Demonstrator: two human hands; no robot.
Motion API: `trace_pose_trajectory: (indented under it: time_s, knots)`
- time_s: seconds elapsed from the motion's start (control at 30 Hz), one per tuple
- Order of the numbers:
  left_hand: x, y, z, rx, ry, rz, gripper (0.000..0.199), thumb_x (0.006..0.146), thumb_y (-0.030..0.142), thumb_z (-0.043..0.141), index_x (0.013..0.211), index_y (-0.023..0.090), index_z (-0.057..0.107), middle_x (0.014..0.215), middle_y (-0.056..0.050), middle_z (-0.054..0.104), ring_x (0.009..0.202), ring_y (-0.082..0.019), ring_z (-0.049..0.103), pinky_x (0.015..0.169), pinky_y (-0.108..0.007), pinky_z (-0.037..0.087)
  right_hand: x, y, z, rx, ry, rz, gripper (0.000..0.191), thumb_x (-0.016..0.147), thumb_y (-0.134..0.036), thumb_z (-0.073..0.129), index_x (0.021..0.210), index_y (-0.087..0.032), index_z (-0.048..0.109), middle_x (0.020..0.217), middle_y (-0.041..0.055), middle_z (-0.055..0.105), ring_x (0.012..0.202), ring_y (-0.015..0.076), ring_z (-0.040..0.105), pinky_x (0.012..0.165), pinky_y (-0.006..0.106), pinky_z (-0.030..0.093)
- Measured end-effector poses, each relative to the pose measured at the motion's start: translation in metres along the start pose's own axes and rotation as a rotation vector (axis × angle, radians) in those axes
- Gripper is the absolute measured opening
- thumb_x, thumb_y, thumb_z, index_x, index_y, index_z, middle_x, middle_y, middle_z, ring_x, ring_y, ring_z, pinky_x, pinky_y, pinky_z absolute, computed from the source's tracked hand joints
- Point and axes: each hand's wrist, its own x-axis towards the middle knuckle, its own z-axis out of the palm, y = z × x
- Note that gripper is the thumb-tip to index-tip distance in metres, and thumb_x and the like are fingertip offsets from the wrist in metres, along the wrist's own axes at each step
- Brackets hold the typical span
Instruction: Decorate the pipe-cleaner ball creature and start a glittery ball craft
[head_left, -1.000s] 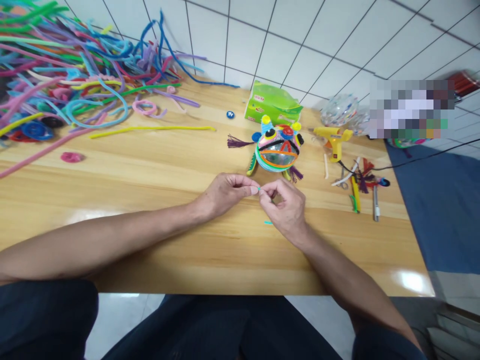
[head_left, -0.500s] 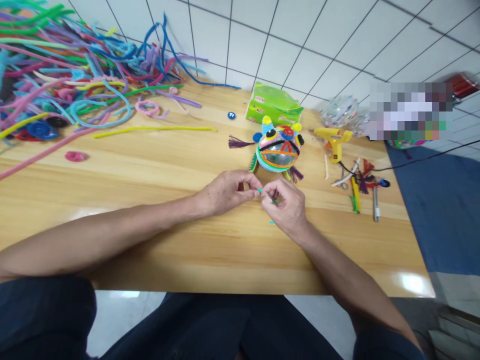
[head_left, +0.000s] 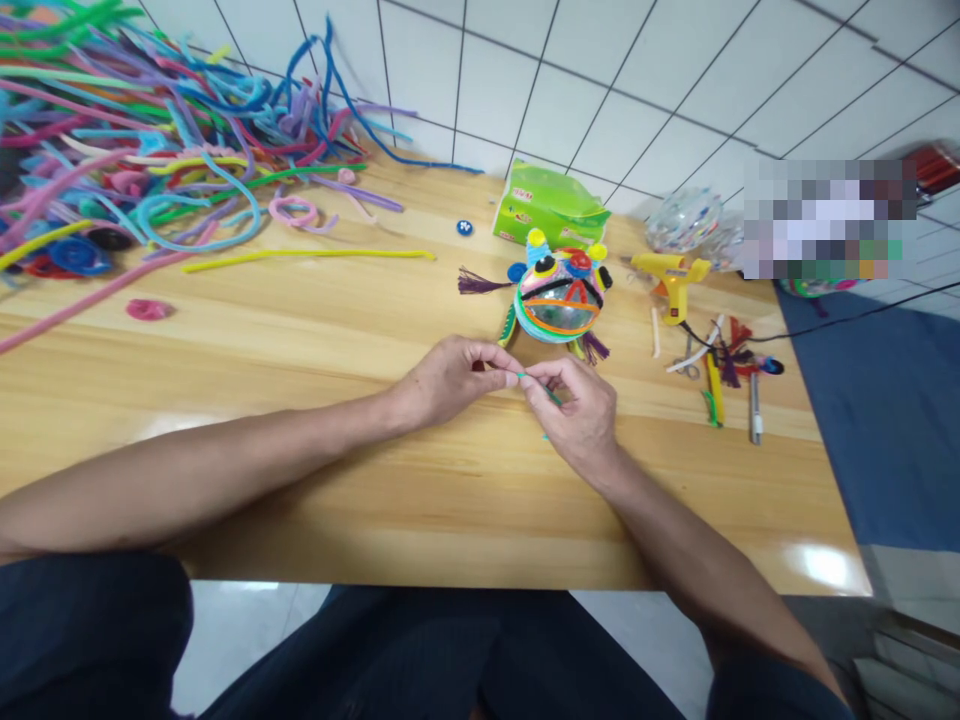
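Left hand [head_left: 450, 385] and right hand [head_left: 581, 410], fingertips nearly meeting, pinch a green strip [head_left: 553, 396] over the bench [head_left: 360, 510], near the toy [head_left: 561, 298]. The green pack [head_left: 544, 205] hides its contents; a clear container [head_left: 682, 220] shows coloured specks.

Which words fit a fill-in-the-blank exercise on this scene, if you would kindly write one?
The left hand and right hand pinch a thin strip coloured ____. A small round button left of the green plastic packet is mainly ____. The gun-shaped plastic tool right of that packet is ____. The tangled pile of colourful fuzzy stems fills the picture's upper ____ corner.
Missing words: green; blue; yellow; left.
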Motion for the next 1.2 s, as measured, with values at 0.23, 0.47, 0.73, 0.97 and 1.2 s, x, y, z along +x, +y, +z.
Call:
trace_pose_trajectory:
  time_s: [0.23,0.47,0.73,0.97,1.2]
  knots:
    - [-0.006,0.010,0.005,0.089,0.107,0.087,0.013,0.097,0.025,0.062,0.091,0.017,0.071,0.083,0.001,0.068,0.075,-0.013,0.056,0.071,-0.025,0.044,-0.002,-0.001,0.004,0.358,-0.098,0.355,0.010,0.093,-0.030,0.072,0.087,-0.023,0.074,0.077,-0.0011,0.073,0.066,0.0136,0.060,0.066,0.030,0.050]
    - [-0.009,0.004,0.021,-0.523,0.058,-0.212,0.025,0.092,0.039,0.077,0.086,0.018,0.065,0.064,0.005,0.052,0.053,-0.009,0.043,0.053,-0.023,0.033,-0.008,-0.002,0.015,0.522,-0.080,0.457,0.013,0.093,-0.036,0.074,0.090,-0.024,0.071,0.082,-0.0007,0.072,0.072,0.0137,0.062,0.070,0.029,0.052]
    - [-0.001,0.009,0.010,-0.441,-0.024,-0.175,0.030,0.082,0.037,0.088,0.099,0.017,0.073,0.074,0.004,0.062,0.058,-0.008,0.047,0.055,-0.023,0.036,0.002,0.001,0.004,0.472,-0.085,0.444,0.015,0.092,-0.037,0.075,0.089,-0.024,0.068,0.071,-0.0030,0.066,0.063,0.0128,0.056,0.061,0.028,0.046]
    - [-0.001,0.007,-0.002,0.239,0.021,0.205,0.005,0.094,0.019,0.069,0.091,0.018,0.073,0.081,0.001,0.067,0.070,-0.011,0.056,0.068,-0.024,0.043,0.005,0.003,-0.005,0.271,-0.191,0.288,0.008,0.094,-0.030,0.071,0.090,-0.023,0.072,0.076,-0.0016,0.072,0.065,0.0130,0.060,0.063,0.029,0.048]
    - [-0.004,0.006,0.000,0.147,0.106,0.167,0.013,0.095,0.027,0.072,0.088,0.017,0.075,0.080,-0.001,0.071,0.072,-0.012,0.058,0.068,-0.025,0.045,0.002,-0.001,-0.002,0.295,-0.175,0.344,0.013,0.095,-0.034,0.073,0.088,-0.022,0.073,0.074,-0.0017,0.072,0.062,0.0123,0.058,0.060,0.028,0.047]
